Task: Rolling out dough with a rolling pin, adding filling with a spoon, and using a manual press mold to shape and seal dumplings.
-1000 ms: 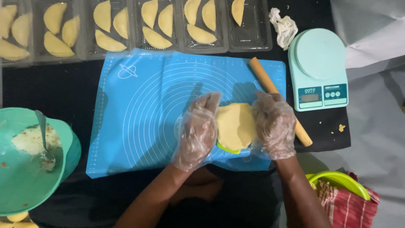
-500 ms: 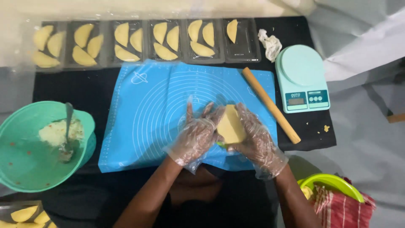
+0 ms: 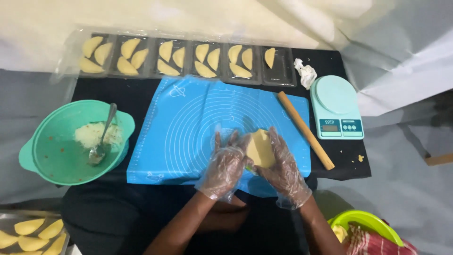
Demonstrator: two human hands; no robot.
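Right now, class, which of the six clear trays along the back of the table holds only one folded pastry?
The clear tray at the right end, nearest the crumpled tissue: it holds one pastry, the other five hold two each.

Pale yellow dough piece (image 3: 260, 148); blue mat (image 3: 188, 127) marked with white concentric circles; teal-green bowl (image 3: 52, 151); mint scale (image 3: 336, 107); black tabletop (image 3: 118, 92); tan rolling pin (image 3: 305, 130).

Green bowl (image 3: 47, 151) left of the blue mat (image 3: 188, 137), pale filling and a spoon (image 3: 101, 139) inside. Clear trays (image 3: 184, 59) of folded pastries along the far edge. Wooden rolling pin (image 3: 306, 130) on mat's right edge, kitchen scale (image 3: 336, 107) beside it, crumpled tissue (image 3: 306, 73) behind.
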